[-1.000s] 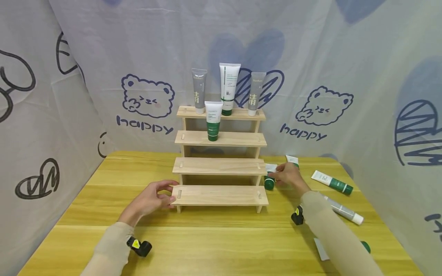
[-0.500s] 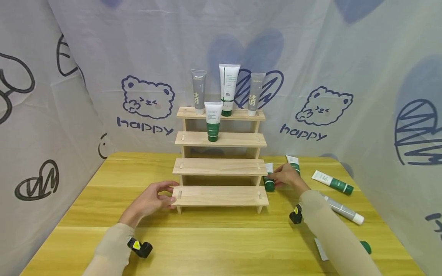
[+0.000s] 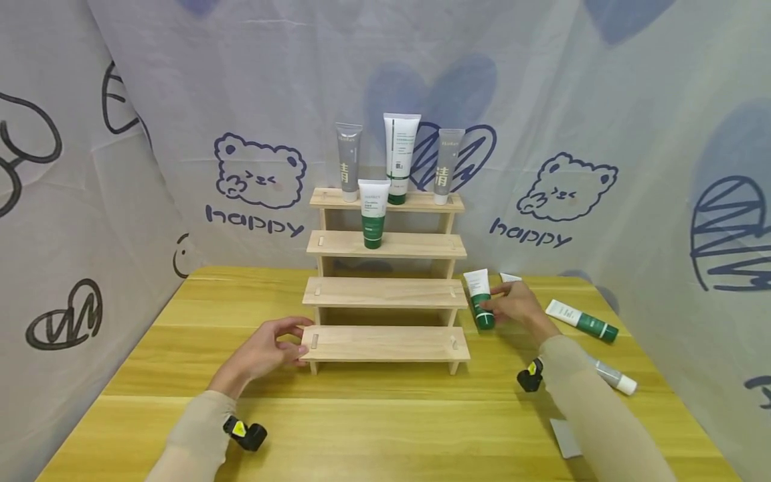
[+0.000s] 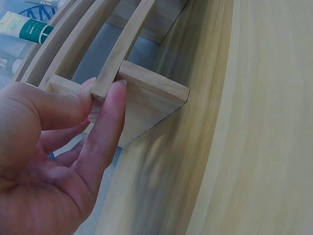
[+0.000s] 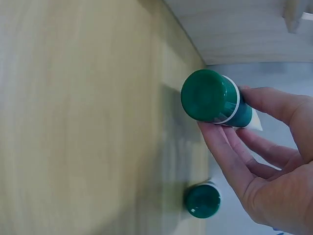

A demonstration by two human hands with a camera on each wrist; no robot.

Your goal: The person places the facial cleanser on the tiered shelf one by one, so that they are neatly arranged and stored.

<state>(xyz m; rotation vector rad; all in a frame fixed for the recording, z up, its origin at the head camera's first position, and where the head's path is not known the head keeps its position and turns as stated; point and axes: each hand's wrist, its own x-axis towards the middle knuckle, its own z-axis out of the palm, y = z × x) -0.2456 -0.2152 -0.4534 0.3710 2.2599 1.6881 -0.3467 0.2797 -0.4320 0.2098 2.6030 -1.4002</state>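
A wooden four-step display stand (image 3: pixel 385 292) stands on the table. My left hand (image 3: pixel 265 349) pinches the left end of its lowest board; in the left wrist view, thumb and fingertips meet that board (image 4: pixel 128 41) from both sides. To the right of the stand, my right hand (image 3: pixel 518 309) grips a white-and-green squeeze tube (image 3: pixel 478 289) between thumb and fingers. Its green cap (image 5: pixel 203 95) faces the right wrist camera, held off the tabletop. A white-and-green tube (image 3: pixel 373 214) stands cap-down on the second board from the top.
On the top board stand two grey tubes (image 3: pixel 349 161) and a tall white tube (image 3: pixel 400 154). Lying on the table at right are a white-and-green tube (image 3: pixel 581 321), a grey tube (image 3: pixel 611 376) partly behind the sleeve, another tube (image 3: pixel 509 277) behind my right hand, and a tube's white end (image 3: pixel 565 438).
The white-and-green tube has come up and slightly right in my right hand, and more of it shows beside the stand. My left hand stays on the lowest board.
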